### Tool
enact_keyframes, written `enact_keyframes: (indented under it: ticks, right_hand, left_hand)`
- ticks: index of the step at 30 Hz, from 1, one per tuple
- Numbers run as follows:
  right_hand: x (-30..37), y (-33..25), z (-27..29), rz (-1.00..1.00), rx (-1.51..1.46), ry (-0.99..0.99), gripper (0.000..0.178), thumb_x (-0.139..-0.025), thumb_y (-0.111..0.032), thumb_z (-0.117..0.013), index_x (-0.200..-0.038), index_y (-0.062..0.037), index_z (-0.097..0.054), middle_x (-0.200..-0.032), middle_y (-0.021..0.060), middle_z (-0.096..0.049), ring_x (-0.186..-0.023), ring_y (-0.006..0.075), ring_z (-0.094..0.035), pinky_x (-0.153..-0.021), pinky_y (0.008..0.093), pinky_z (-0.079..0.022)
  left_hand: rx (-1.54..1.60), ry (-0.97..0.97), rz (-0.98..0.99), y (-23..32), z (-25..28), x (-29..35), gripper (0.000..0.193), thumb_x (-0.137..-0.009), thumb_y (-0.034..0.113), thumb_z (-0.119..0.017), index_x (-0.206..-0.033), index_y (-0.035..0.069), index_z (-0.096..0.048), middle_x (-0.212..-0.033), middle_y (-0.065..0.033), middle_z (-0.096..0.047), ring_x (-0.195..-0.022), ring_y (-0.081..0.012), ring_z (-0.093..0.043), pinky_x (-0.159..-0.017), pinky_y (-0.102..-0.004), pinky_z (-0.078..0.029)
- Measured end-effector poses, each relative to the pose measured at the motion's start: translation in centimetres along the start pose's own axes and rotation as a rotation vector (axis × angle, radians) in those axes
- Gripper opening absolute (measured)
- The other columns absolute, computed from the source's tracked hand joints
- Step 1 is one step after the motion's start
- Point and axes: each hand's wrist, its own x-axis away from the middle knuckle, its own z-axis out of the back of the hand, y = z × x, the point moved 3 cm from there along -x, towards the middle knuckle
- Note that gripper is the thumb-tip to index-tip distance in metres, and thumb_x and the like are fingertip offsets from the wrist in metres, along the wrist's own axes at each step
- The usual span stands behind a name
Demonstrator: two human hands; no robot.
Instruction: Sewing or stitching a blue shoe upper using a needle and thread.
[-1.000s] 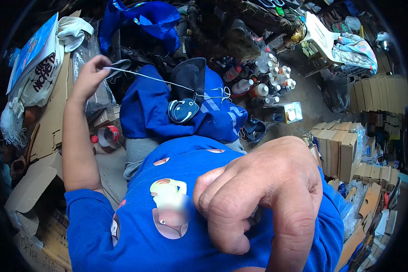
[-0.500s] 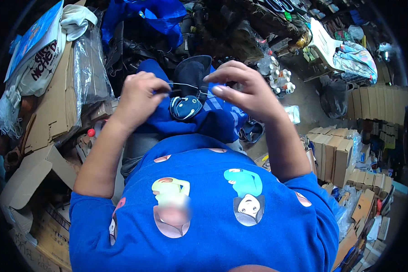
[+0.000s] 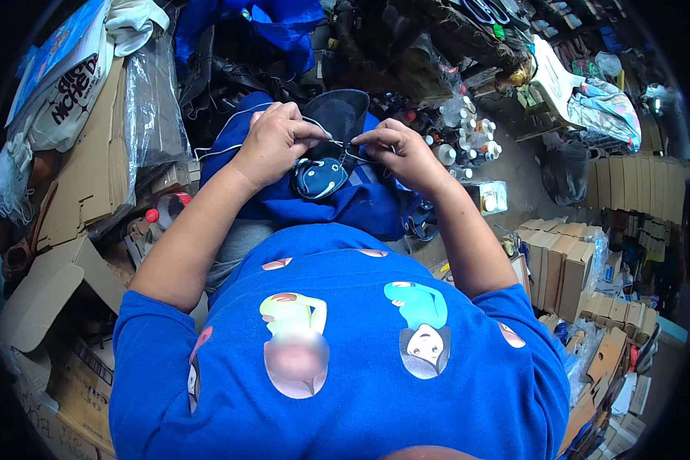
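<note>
From the head view, the left hand (image 3: 272, 146) and the right hand (image 3: 402, 149) meet over a dark navy cap-shaped fabric piece (image 3: 337, 119) that lies on a blue cloth bundle (image 3: 360, 203) in the person's lap. The left hand's fingers are pinched together on a thin pale thread (image 3: 222, 126), which loops away from the cap to the left of it and back along the bundle. The right hand's thumb and forefinger are pinched just right of the left hand's fingertips, at the cap's lower edge; what they grip is too small to tell, though a thin line runs between the two hands. Just below the cap sits a small rounded navy patch with pale print (image 3: 320, 176). Right of the cap stand several small white bottles (image 3: 468, 138) on the ground. Left of the cap lean flattened brown cardboard sheets (image 3: 84, 176) under clear plastic wrap (image 3: 153, 115). Further right of the cap, stacks of folded cardboard boxes (image 3: 560, 268) are piled.
</note>
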Motion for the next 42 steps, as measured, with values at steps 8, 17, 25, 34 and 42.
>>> enact_keyframes:
  ticks: [8, 17, 25, 34, 42]
  right_hand:
    - [-1.3, 1.6, 0.0, -0.038, -0.161, -0.056, 0.023, -0.083, -0.003, -0.063, -0.100, -0.0150, -0.072, -0.090, 0.0054, -0.056, -0.088, 0.0185, -0.058, -0.080, 0.0296, -0.047]
    - [-1.6, 1.7, 0.0, -0.045, -0.171, -0.081, 0.022, -0.083, -0.004, -0.064, -0.100, -0.0151, -0.073, -0.089, 0.0044, -0.056, -0.088, 0.0177, -0.058, -0.080, 0.0289, -0.046]
    - [-2.5, 3.0, -0.2, 0.004, -0.262, -0.157, 0.021, -0.082, -0.005, -0.066, -0.100, -0.0123, -0.074, -0.088, 0.0025, -0.057, -0.089, 0.0147, -0.056, -0.082, 0.0272, -0.046]
    - [-1.2, 2.9, -0.5, -0.035, -0.215, -0.096, 0.026, -0.081, -0.008, -0.070, -0.107, -0.0116, -0.072, -0.089, 0.0012, -0.062, -0.086, 0.0105, -0.057, -0.080, 0.0242, -0.047]
    - [-0.5, 3.4, -1.6, -0.119, -0.322, -0.005, 0.026, -0.081, -0.012, -0.071, -0.107, -0.0118, -0.072, -0.092, 0.0031, -0.065, -0.086, 0.0110, -0.059, -0.078, 0.0251, -0.048]
  left_hand:
    - [0.051, -0.052, 0.024, -0.3, -0.7, -0.7, 0.017, -0.074, 0.014, -0.072, -0.087, 0.024, -0.076, -0.076, 0.0006, -0.053, -0.082, -0.0195, -0.051, -0.079, -0.0358, -0.038]
    - [0.045, -0.071, 0.012, -0.8, -1.1, -0.9, 0.017, -0.073, 0.013, -0.073, -0.087, 0.023, -0.076, -0.077, 0.0003, -0.055, -0.084, -0.0198, -0.052, -0.081, -0.0361, -0.037]
    - [0.159, -0.184, -0.177, -1.8, -1.9, -3.6, 0.019, -0.070, 0.004, -0.074, -0.086, 0.014, -0.074, -0.074, -0.0035, -0.055, -0.078, -0.0201, -0.053, -0.071, -0.0311, -0.045]
    - [0.149, -0.184, -0.016, -1.8, -1.6, -1.6, 0.018, -0.071, 0.008, -0.073, -0.088, 0.012, -0.075, -0.082, -0.0062, -0.066, -0.084, -0.0230, -0.061, -0.077, -0.0331, -0.049]
    - [0.309, -0.126, 0.209, -1.1, -1.6, -0.5, 0.013, -0.070, 0.008, -0.074, -0.083, 0.006, -0.073, -0.082, -0.0087, -0.067, -0.081, -0.0219, -0.064, -0.073, -0.0322, -0.051]
